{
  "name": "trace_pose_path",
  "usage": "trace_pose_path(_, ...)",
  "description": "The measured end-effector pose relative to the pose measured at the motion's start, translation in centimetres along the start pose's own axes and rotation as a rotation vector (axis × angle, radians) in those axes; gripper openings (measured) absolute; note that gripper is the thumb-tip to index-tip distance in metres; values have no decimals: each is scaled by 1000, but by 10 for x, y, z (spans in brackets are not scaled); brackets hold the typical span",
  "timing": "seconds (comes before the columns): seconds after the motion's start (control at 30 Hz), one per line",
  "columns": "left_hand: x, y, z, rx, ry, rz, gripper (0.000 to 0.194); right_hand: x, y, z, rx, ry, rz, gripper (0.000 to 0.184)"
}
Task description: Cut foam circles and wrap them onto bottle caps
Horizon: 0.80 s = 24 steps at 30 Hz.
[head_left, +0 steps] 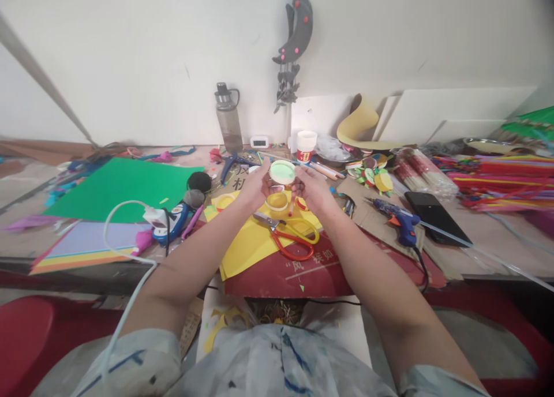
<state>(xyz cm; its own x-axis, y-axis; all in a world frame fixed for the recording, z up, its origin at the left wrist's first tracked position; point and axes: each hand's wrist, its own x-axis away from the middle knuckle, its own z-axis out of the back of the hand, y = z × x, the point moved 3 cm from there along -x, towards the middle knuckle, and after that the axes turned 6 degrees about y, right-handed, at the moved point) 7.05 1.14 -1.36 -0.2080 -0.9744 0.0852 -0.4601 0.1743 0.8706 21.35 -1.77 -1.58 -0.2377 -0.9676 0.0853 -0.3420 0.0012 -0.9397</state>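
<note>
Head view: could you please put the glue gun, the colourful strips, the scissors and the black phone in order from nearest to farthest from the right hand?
From the right hand:
1. Scissors, just in front of it, slightly left
2. Glue gun, to its right, on cardboard
3. Black phone, right of the glue gun
4. Colourful strips, far right
</note>
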Motion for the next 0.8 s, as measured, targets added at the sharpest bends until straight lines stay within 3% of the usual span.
trace_pose_path(0.1,2,1,-2,13,-51,21,44,-1,0,2,12,-8,-9,26)
trace_pose_path(0.23,5,7,-5,-18,-108,21,25,-2,-2,4,31,-32,45,27)
trace_pose_path(0.4,0,18,2,-1,7,-22,11,-6,-2,8,111,-15,112,35)
trace_pose_path(0.47,-4,24,8,9,66,-71,11,-6,-2,10,327,10,201,30)
trace_pose_path(0.57,-13,33,20,-9,131,-139,15,-1,-1,9,851,31,425,15)
trace_pose_path(0.63,-19,39,30,-69,180,-176,17,6,2,6,1153,13,520,17)
trace_pose_path(0.8,-31,49,50,-406,212,-276,13,17,15,-1,1469,-65,463,32)
